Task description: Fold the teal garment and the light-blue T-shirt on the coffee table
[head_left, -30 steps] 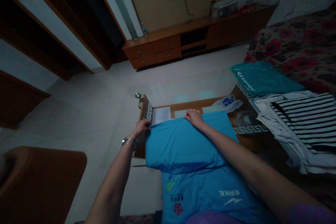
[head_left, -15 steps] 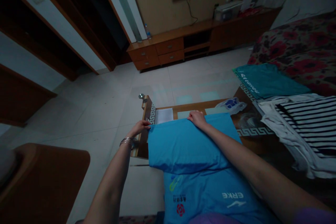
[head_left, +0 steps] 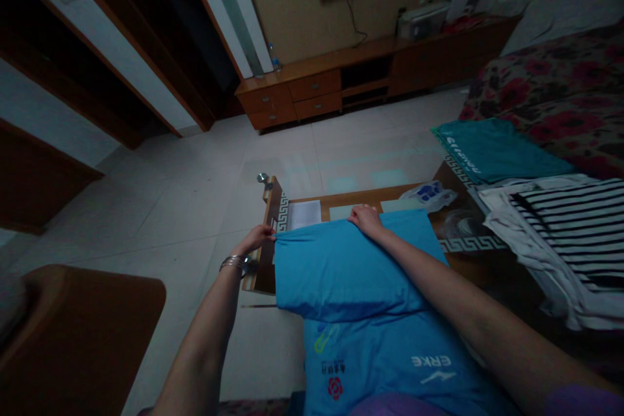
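Observation:
A blue T-shirt (head_left: 351, 273) with white and red prints lies partly folded over on the glass-topped coffee table (head_left: 270, 208), its folded part toward the far side. At the far left corner of the cloth, my left hand (head_left: 257, 238), with bracelets at the wrist, pinches the edge and draws it taut in small creases. Along the same far edge, near its middle, my right hand (head_left: 366, 220) is closed on the fabric with its fingers bent. My right forearm crosses above the right side of the shirt.
To the right lie a black-and-white striped garment (head_left: 575, 227) on white clothes and a folded teal garment (head_left: 502, 148). A plastic bag (head_left: 429, 196) shows near the table's far side. A wooden chair (head_left: 88, 331) stands at left; a TV cabinet (head_left: 316, 88) stands beyond.
My left hand has shifted slightly left, pulling the shirt's corner tighter so creases show there. My right hand has stayed in place.

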A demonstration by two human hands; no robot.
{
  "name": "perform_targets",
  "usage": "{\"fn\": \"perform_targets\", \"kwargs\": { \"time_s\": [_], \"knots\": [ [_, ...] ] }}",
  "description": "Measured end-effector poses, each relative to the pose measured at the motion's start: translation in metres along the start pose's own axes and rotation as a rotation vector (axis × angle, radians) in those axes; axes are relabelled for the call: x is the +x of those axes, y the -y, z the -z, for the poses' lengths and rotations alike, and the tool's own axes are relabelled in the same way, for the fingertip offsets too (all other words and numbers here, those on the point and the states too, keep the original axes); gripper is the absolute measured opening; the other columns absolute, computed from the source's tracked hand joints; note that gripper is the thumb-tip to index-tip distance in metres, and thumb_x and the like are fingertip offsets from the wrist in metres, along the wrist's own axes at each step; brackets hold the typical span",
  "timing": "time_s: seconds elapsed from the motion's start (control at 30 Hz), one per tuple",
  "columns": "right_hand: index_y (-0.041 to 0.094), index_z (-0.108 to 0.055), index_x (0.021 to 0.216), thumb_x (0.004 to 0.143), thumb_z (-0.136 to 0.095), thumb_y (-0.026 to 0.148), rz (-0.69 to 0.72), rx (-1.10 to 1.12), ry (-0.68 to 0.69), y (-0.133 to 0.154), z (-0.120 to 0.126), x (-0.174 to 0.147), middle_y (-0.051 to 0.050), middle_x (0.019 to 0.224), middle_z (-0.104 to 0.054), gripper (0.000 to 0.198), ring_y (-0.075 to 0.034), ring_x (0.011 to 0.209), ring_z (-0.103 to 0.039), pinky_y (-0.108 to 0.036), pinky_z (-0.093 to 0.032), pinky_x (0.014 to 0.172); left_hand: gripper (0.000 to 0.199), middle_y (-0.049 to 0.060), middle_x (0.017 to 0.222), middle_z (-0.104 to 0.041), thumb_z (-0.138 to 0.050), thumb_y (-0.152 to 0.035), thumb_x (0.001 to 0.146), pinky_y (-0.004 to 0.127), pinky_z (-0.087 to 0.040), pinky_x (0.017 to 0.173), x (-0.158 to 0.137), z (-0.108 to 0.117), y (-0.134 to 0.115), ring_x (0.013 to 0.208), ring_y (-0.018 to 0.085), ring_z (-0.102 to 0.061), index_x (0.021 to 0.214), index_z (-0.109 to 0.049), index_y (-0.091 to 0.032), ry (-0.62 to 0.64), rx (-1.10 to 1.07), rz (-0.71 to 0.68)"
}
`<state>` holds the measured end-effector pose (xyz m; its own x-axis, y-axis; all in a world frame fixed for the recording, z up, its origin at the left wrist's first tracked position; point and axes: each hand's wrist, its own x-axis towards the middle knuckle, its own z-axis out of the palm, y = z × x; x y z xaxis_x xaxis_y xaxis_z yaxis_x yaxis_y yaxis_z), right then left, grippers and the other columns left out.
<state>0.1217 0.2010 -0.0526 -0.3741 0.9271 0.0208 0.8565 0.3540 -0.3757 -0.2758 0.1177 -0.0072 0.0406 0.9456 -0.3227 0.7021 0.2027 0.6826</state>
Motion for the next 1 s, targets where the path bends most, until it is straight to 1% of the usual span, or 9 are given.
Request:
{"fn": "perform_targets", "kwargs": {
  "time_s": [0.13, 0.23, 0.33, 0.5, 0.63, 0.83, 0.93, 1.0],
  "knots": [
    [0.019, -0.067, 0.086, 0.088, -0.063, 0.037, -0.007, 0.0, 0.003, 0.001, 0.001, -0.001, -0.006, 0.098, -0.07, 0.018, -0.022, 0.095, -0.056, -0.03, -0.03, 0.074, 0.025, 0.0, 0.058, -0.057, -0.071, -0.039, 0.057, 0.025, -0.034, 0.057, 0.003, 0.003, 0.005, 0.06, 0.015, -0.048, 0.058, -0.061, -0.017, 0.003, 0.069, 0.028],
    [0.019, -0.067, 0.085, 0.088, -0.063, 0.036, -0.02, 0.029, 0.017, 0.002, 0.004, 0.0, -0.006, 0.099, -0.071, 0.018, -0.022, 0.095, -0.057, -0.03, -0.03, 0.074, 0.029, -0.001, 0.057, -0.054, -0.069, -0.043, 0.058, 0.025, -0.031, 0.055, 0.006, 0.003, 0.005, 0.058, 0.014, -0.045, 0.058, -0.058, -0.017, -0.009, 0.075, 0.039],
    [0.019, -0.068, 0.084, 0.086, -0.064, 0.035, -0.061, 0.075, 0.047, 0.002, 0.007, 0.001, -0.006, 0.098, -0.071, 0.016, -0.021, 0.096, -0.057, -0.029, -0.031, 0.075, 0.033, -0.002, 0.058, -0.052, -0.066, -0.049, 0.061, 0.024, -0.033, 0.055, 0.005, 0.003, 0.002, 0.058, 0.013, -0.045, 0.061, -0.054, -0.018, -0.028, 0.047, 0.045],
    [0.02, -0.071, 0.085, 0.087, -0.062, 0.035, -0.114, 0.133, 0.087, 0.004, 0.013, 0.004, -0.006, 0.098, -0.072, 0.018, -0.02, 0.095, -0.059, -0.028, -0.034, 0.076, 0.039, -0.002, 0.061, -0.052, -0.061, -0.055, 0.064, 0.025, -0.042, 0.057, 0.0, 0.001, -0.003, 0.058, 0.013, -0.05, 0.068, -0.052, -0.018, -0.021, -0.047, 0.082],
    [0.02, -0.071, 0.084, 0.087, -0.061, 0.036, -0.136, 0.101, 0.074, 0.006, 0.013, 0.006, -0.006, 0.098, -0.072, 0.019, -0.02, 0.093, -0.06, -0.028, -0.035, 0.075, 0.036, 0.0, 0.06, -0.054, -0.061, -0.052, 0.066, 0.026, -0.044, 0.056, 0.0, -0.005, -0.002, 0.056, 0.014, -0.053, 0.069, -0.051, -0.017, -0.074, -0.078, 0.145],
    [0.019, -0.07, 0.086, 0.089, -0.059, 0.038, -0.131, -0.007, 0.019, 0.013, 0.006, 0.004, -0.009, 0.097, -0.072, 0.022, -0.021, 0.094, -0.059, -0.03, -0.036, 0.078, 0.024, -0.001, 0.058, -0.054, -0.063, -0.038, 0.064, 0.024, -0.04, 0.053, 0.005, -0.014, 0.003, 0.054, 0.014, -0.052, 0.067, -0.05, -0.018, -0.195, -0.01, 0.189],
    [0.019, -0.07, 0.088, 0.089, -0.059, 0.038, -0.114, -0.015, 0.016, 0.014, 0.005, 0.004, -0.01, 0.099, -0.071, 0.023, -0.022, 0.096, -0.058, -0.032, -0.037, 0.081, 0.02, -0.001, 0.056, -0.054, -0.065, -0.032, 0.059, 0.024, -0.037, 0.053, 0.006, -0.014, 0.0, 0.055, 0.014, -0.05, 0.063, -0.052, -0.018, -0.206, 0.046, 0.183],
    [0.019, -0.071, 0.09, 0.089, -0.059, 0.04, -0.083, 0.023, 0.031, 0.009, 0.009, 0.005, -0.009, 0.101, -0.071, 0.025, -0.022, 0.096, -0.058, -0.031, -0.038, 0.083, 0.018, -0.001, 0.056, -0.054, -0.066, -0.03, 0.055, 0.024, -0.036, 0.054, 0.005, -0.012, -0.003, 0.057, 0.015, -0.05, 0.06, -0.054, -0.018, -0.185, 0.072, 0.17]
  ]
}}
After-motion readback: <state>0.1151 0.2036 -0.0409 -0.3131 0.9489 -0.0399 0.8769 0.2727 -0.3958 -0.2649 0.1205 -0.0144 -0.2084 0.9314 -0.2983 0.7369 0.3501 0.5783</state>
